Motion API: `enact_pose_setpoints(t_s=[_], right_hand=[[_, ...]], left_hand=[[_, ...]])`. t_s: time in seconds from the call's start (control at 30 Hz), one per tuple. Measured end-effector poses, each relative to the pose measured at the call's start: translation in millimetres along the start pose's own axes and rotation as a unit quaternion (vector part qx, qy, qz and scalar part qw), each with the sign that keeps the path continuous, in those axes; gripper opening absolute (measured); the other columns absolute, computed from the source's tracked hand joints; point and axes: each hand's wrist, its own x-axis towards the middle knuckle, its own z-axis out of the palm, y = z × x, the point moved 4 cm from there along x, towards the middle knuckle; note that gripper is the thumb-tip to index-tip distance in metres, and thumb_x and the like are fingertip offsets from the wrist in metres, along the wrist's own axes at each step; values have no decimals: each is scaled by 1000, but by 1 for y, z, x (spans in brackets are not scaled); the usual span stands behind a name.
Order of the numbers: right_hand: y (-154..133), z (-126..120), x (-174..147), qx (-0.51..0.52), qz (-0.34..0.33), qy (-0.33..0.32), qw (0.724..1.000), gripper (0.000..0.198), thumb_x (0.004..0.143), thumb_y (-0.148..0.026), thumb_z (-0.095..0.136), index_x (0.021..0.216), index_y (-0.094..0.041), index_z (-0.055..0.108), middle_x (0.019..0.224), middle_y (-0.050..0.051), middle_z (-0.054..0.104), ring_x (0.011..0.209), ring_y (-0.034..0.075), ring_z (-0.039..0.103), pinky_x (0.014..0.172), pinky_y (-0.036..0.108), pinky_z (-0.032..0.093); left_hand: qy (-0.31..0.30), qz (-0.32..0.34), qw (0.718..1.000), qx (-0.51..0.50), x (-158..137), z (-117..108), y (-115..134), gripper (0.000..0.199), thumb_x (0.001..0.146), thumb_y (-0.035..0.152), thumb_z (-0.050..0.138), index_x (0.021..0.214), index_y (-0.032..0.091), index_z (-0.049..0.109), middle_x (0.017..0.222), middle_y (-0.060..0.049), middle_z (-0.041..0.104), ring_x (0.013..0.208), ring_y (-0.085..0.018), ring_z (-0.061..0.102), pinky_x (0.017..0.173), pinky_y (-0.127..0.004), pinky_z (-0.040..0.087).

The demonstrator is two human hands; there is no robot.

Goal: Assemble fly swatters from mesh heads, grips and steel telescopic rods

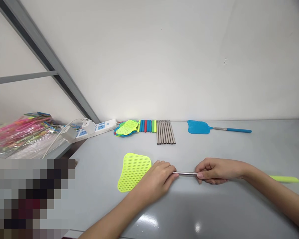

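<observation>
A yellow-green fly swatter head [135, 171], perforated and flat, lies just left of my left hand [160, 177]. That hand is closed round the place where the head's neck meets a shiny metal tube [185, 174]; its fingers hide the joint. My right hand [214, 171] pinches the same tube farther along, thumb and fingers together. To the right, partly behind my right forearm, a yellow-green handle [285, 179] rests on the table; whether it is joined to the tube is hidden.
On the grey table [97, 186], at the back, sit stacked swatter heads [127, 127], several coloured handles [147, 126], a row of metal tubes [165, 132] and a blue fly swatter [199, 127]. A power strip [102, 126] and plastic-wrapped items [22, 136] are at left.
</observation>
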Motion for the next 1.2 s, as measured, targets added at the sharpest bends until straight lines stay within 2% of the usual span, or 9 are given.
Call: enact_pose_setpoints(t_s=[0.17, 0.37, 0.47, 0.63, 0.83, 1.2], right_hand=[[-1, -9, -8, -36, 7, 10, 999, 31, 80, -42, 46, 79, -13, 56, 53, -6, 38, 39, 3, 28, 39, 18, 23], [-4, -18, -14, -87, 9, 62, 994, 31, 79, -40, 46, 76, -12, 60, 51, -4, 39, 42, 5, 34, 46, 20, 27], [-4, -17, -12, -73, 15, 72, 995, 30, 78, -38, 47, 74, -12, 61, 54, -3, 39, 44, 6, 33, 46, 21, 25], [-2, -9, -7, -52, 7, 74, 996, 27, 78, -32, 46, 62, -13, 58, 44, -6, 27, 43, 6, 21, 44, 22, 17], [5, 0, -5, 26, 65, 65, 995, 25, 73, -30, 46, 57, -13, 53, 45, -5, 34, 39, 5, 20, 39, 22, 12], [0, 13, -5, 62, 103, 75, 990, 23, 71, -26, 45, 54, -14, 52, 41, -6, 30, 37, 5, 19, 38, 22, 10]], left_hand=[[4, 2, 1000, 12, 0, -2, -1, 27, 89, 29, 30, 80, 18, 53, 74, -1, 55, 71, -14, 49, 68, -29, 34], [-8, 1, 999, 49, 2, 1, 0, 32, 89, 29, 27, 67, 16, 46, 64, 0, 55, 60, -13, 49, 66, -29, 33], [-20, -6, 997, 72, 2, 8, 1, 33, 89, 30, 25, 66, 16, 45, 62, -1, 55, 58, -14, 49, 63, -30, 34], [-16, -4, 996, 88, -3, 15, 3, 32, 89, 28, 25, 66, 17, 44, 59, -2, 55, 54, -15, 49, 58, -29, 35], [-11, 19, 995, 99, -8, 18, 8, 28, 87, 23, 26, 66, 17, 44, 59, -3, 56, 53, -16, 50, 55, -30, 35], [-36, 12, 992, 121, -10, 22, 13, 24, 86, 22, 29, 67, 18, 42, 60, -1, 57, 53, -15, 48, 56, -29, 37]])
